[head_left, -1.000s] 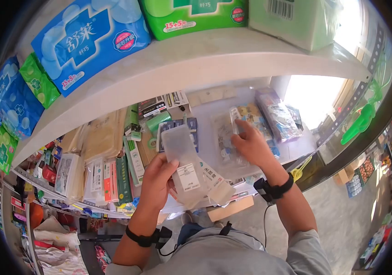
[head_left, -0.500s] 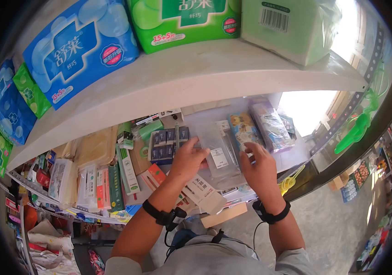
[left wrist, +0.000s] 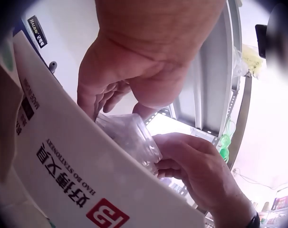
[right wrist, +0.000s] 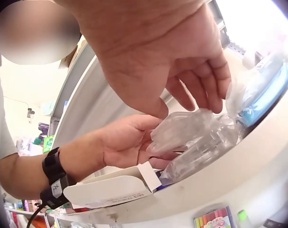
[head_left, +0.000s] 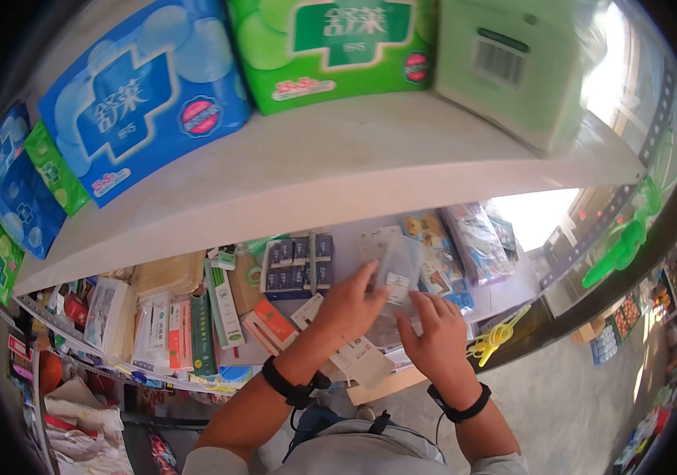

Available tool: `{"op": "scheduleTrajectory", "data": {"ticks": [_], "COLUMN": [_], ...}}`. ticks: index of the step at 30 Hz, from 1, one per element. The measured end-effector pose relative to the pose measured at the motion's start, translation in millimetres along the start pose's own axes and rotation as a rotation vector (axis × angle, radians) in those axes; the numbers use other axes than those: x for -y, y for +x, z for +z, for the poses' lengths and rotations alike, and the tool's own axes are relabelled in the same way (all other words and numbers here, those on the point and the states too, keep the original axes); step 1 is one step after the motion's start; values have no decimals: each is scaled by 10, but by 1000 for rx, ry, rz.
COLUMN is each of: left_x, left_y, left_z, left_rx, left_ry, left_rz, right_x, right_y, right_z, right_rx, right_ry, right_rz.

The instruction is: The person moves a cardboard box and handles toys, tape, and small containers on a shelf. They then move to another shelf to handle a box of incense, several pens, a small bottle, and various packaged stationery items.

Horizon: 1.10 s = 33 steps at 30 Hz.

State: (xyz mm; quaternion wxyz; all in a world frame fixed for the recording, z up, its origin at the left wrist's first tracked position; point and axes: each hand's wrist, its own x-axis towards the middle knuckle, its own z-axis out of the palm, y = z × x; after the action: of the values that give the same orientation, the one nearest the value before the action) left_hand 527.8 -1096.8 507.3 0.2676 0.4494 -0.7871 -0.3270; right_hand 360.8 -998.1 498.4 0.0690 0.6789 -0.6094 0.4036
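Observation:
A translucent plastic case [head_left: 402, 265] with a white label stands tilted between the two hands, over other clear packs [head_left: 376, 240] on the shelf. My left hand [head_left: 352, 307] holds its left side, thumb and fingers bent against it. At its near right end, my right hand [head_left: 437, 339] has thumb and fingertips on the plastic. The left wrist view shows the clear case [left wrist: 127, 133] with the right hand [left wrist: 194, 166] at its far end. Seen from the right wrist, the case [right wrist: 177, 130] lies below the spread thumb and fingers, and the left hand [right wrist: 127, 142] supports it from the other side.
A white upper shelf [head_left: 338, 174] with large packs overhangs the work. Left of the hands are a tray of small dark boxes [head_left: 299, 273], orange-and-white boxes [head_left: 269, 326] and upright stationery. Purple wrapped packs [head_left: 477, 241] stand right; a yellow item [head_left: 496, 340] hangs at the edge.
My left hand has carried the plastic case rightward, over the clear packs. The right hand has left those packs, drawn back toward the body and come to the case's near end.

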Motion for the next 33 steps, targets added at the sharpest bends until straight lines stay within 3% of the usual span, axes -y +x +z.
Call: {"op": "scheduleTrajectory", "data": {"ticks": [2, 3, 7, 11, 17, 21, 23, 26, 30, 33], "left_x": [115, 131, 36, 0, 12, 142, 189, 240, 296, 420], "left_y": [-24, -39, -327, -785, -1244, -1265, -1297, -1395, -1555, -1593], "left_z": [99, 85, -105, -286, -103, -72, -84, -197, -279, -200], "left_rx": [-38, 12, -131, -49, 46, -21, -41, -34, -53, -82], "left_ry": [70, 18, 128, 227, 359, 394, 400, 357, 342, 415], "left_rz": [137, 103, 228, 307, 343, 353, 353, 342, 317, 357], "right_x": [-20, -29, 25, 90, 208, -68, -84, -384, -384, -625], "right_y": [22, 29, 101, 232, 1091, 1894, 2277, 2628, 2767, 2822], "right_z": [14, 22, -24, -170, -318, 233, 516, 1084, 1518, 1850], "right_rx": [18, 24, 22, 75, 273, 499, 694, 798, 852, 857], "right_ry": [-46, -66, -84, -54, -38, -188, -287, -385, -619, -641], "right_rz": [2, -5, -15, -31, -182, -265, -158, -205, -228, -209]}}
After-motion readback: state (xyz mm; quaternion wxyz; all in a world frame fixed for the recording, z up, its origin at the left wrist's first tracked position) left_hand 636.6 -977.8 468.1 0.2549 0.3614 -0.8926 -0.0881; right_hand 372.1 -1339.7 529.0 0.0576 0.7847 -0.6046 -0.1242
